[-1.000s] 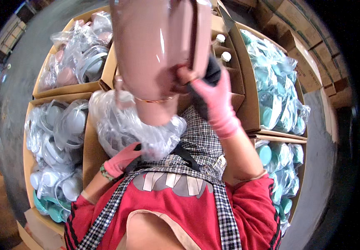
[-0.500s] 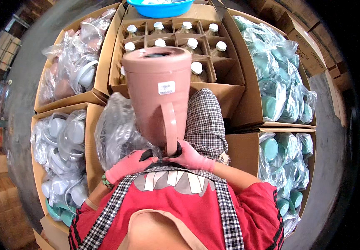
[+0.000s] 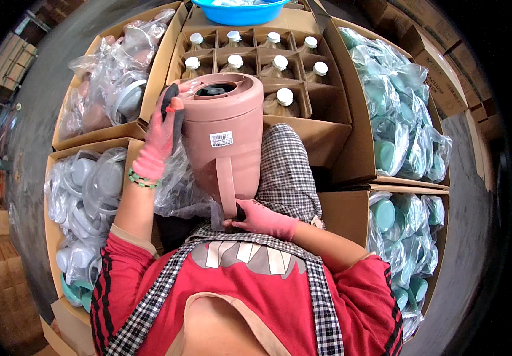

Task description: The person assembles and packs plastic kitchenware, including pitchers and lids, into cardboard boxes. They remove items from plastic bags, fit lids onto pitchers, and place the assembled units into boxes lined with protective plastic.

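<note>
Left hand, pink-gloved, grip closed over the top rim of a pink plastic jug, fingers curled at the lid edge. Right hand, also gloved, grip clamped round the foot of the jug's handle, down near the lap. Jug sits upright between the hands, over the person's checked apron, its dark lid opening facing up.

Change: a second ago the jug was lifted close to the camera, held high by the right hand; half a second ago both hands were low at its base. Now the left has gone up to the lid, so the work reads as having shifted from handling the body to tending the top.

Around: clear plastic bag crumpled behind the jug; divided carton of white-capped bottles ahead; boxes of bagged teal lids to the right, grey ones to the left; blue basin cut off at top.

Hidden: jug's base, right fingertips, whatever the left palm covers.
</note>
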Demonstrator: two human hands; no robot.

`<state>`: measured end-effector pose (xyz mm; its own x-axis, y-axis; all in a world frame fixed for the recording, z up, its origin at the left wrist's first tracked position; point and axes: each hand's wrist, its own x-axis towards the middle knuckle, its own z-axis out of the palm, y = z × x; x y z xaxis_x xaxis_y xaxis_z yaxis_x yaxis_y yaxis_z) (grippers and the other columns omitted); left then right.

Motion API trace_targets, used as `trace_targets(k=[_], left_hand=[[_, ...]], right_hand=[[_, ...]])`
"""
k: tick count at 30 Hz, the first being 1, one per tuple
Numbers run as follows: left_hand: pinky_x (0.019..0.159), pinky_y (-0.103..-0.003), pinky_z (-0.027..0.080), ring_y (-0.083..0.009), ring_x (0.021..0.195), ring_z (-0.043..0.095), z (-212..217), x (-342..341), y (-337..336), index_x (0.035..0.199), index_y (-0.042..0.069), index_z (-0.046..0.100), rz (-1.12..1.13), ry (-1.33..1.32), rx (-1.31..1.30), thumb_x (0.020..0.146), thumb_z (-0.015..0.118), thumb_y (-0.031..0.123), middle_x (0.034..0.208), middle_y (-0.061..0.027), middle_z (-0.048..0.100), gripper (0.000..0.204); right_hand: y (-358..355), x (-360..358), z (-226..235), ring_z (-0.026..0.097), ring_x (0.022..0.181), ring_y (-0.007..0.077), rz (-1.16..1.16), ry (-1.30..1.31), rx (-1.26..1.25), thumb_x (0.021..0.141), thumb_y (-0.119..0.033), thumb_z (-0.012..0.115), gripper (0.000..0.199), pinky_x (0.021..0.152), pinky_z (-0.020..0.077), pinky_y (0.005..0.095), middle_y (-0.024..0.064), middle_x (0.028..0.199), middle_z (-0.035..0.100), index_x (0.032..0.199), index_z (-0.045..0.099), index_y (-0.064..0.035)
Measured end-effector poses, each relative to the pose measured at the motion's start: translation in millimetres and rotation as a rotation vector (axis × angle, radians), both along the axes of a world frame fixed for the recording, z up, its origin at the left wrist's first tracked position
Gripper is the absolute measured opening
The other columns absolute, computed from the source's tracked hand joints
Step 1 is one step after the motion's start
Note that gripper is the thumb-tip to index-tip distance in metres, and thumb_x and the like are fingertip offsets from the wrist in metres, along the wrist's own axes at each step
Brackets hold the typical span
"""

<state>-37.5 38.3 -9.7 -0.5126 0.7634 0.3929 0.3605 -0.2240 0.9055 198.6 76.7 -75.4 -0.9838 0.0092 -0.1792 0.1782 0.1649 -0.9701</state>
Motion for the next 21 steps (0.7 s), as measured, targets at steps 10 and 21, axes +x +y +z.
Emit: trace_targets(k=[10,21], left_hand=[[0.088,-0.031,0.032,-0.0185,0.093,0.049,11,12,34,0.115,0.003,0.042,0.060,-0.072,-0.025,0.086,0.041,0.032,0.100,-0.0070,0.053,0.042],[0.093,-0.039,0.030,-0.0307,0.113,0.036,22,36,-1,0.119,-0.002,0.033,0.093,0.464,-0.002,0.080,0.043,0.034,0.118,-0.0183,0.041,0.054]], right_hand=[[144,-106,51,0.047,0.099,0.0243,-0.737,0.441,-0.233,0.079,-0.048,0.045,0.060,0.087,0.0355,0.0329,0.0179,0.107,0.049,0.104,0.044,0.0062],[174,-116,-24,0.046,0.101,0.0250,-0.710,0.195,-0.395,0.086,-0.035,0.037,0.048,0.087,0.0341,0.0280,0.0176,0.105,0.049,0.116,0.036,0.0015]])
